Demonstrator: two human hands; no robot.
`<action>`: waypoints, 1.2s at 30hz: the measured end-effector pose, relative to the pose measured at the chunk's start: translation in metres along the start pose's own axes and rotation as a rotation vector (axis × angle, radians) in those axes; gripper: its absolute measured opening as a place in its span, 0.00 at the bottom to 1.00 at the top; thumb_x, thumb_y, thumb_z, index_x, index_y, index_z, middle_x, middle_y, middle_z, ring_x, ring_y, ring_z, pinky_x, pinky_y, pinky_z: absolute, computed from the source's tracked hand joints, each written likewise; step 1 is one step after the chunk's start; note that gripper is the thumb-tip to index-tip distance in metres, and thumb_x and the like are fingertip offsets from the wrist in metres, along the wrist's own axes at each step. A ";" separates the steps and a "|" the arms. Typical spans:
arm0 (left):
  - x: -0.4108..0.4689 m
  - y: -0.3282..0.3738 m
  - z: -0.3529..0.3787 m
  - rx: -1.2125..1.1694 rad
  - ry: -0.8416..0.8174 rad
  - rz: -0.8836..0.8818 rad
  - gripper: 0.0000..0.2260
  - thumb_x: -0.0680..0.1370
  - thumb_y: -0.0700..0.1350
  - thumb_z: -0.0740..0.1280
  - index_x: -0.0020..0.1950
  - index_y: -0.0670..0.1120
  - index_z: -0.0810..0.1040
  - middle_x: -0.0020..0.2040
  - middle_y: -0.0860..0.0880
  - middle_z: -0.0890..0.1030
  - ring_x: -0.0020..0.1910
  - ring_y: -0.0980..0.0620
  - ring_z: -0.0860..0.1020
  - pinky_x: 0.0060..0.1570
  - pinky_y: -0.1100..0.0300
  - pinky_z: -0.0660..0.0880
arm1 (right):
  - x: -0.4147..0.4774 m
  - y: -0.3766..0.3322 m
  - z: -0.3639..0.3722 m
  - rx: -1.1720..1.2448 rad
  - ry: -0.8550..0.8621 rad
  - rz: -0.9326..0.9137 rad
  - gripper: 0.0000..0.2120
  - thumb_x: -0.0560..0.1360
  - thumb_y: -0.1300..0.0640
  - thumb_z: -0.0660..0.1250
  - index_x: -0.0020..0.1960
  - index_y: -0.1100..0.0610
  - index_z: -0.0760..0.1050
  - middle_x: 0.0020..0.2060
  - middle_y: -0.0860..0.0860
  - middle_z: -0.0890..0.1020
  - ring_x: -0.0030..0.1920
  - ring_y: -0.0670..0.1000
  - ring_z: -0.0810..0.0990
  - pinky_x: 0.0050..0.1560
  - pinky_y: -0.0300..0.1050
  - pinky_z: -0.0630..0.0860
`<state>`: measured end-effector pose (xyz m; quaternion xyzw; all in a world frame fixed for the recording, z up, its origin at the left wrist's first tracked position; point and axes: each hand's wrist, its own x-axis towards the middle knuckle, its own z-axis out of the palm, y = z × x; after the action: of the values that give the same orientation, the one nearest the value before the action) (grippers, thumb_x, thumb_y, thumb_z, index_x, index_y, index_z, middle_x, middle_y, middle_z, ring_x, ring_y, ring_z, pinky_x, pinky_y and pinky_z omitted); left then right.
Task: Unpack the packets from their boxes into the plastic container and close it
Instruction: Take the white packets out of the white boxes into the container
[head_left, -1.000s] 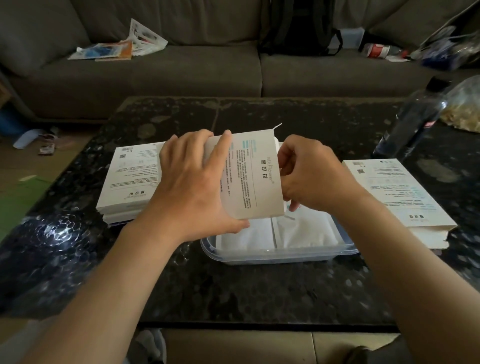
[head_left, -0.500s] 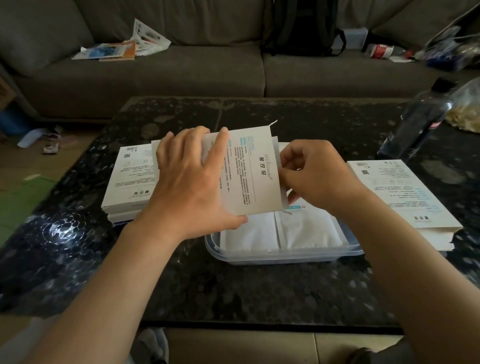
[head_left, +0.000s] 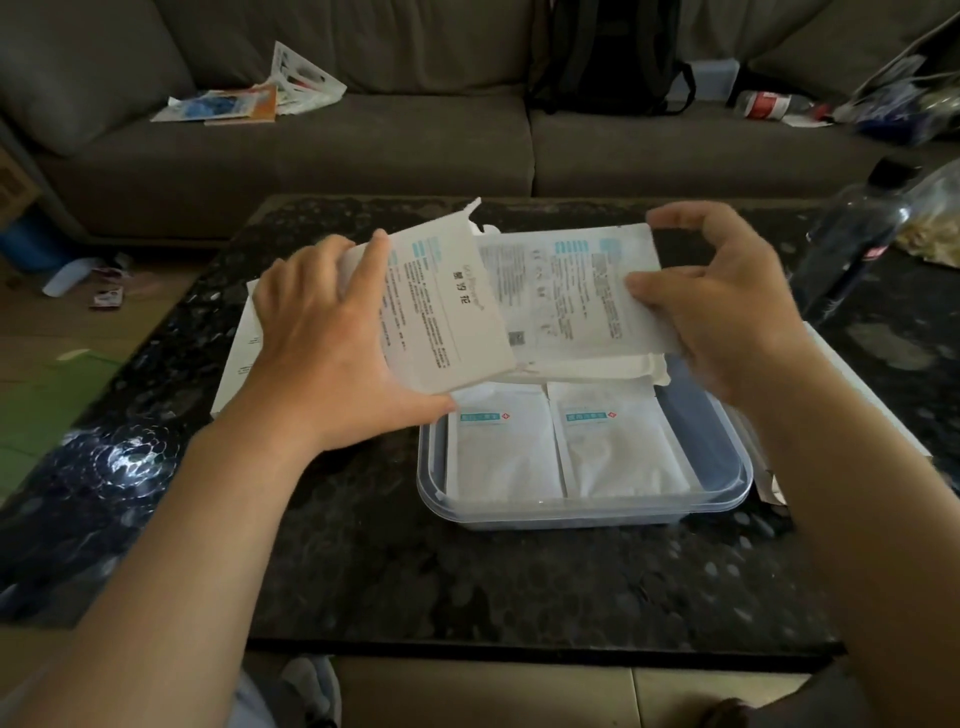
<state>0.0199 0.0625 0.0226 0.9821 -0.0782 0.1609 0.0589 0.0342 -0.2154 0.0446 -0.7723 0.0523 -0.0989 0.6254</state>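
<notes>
Left hand (head_left: 332, 358) grips the box (head_left: 447, 312), right hand (head_left: 727, 317) pinches packets (head_left: 571, 296) half out at three o'clock; next, down into the container (head_left: 582, 512).

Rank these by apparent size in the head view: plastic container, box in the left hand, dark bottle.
1. plastic container
2. box
3. dark bottle, farther back, so its rank against the box is unsure
</notes>
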 end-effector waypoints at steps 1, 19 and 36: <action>0.001 -0.003 -0.001 -0.002 0.004 -0.017 0.63 0.52 0.80 0.63 0.79 0.49 0.51 0.73 0.43 0.60 0.73 0.40 0.58 0.73 0.41 0.52 | 0.002 -0.001 -0.004 0.029 0.003 0.006 0.10 0.78 0.62 0.71 0.57 0.52 0.79 0.47 0.46 0.85 0.47 0.50 0.87 0.41 0.44 0.84; 0.001 -0.015 -0.005 -0.049 0.006 -0.107 0.65 0.50 0.80 0.63 0.79 0.49 0.49 0.73 0.44 0.59 0.74 0.42 0.56 0.74 0.41 0.52 | 0.001 -0.001 -0.022 -0.073 -0.140 -0.250 0.14 0.67 0.47 0.69 0.48 0.54 0.81 0.44 0.54 0.85 0.47 0.57 0.86 0.47 0.46 0.84; -0.001 -0.013 -0.013 -0.142 0.009 -0.164 0.64 0.54 0.73 0.74 0.80 0.50 0.49 0.75 0.45 0.57 0.75 0.43 0.54 0.75 0.40 0.51 | 0.005 0.028 0.007 -0.084 -0.225 0.108 0.04 0.75 0.57 0.73 0.48 0.56 0.82 0.47 0.53 0.86 0.46 0.52 0.87 0.48 0.55 0.85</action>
<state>0.0170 0.0768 0.0336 0.9779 -0.0086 0.1539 0.1415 0.0418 -0.2152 0.0167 -0.8001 0.0275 0.0248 0.5988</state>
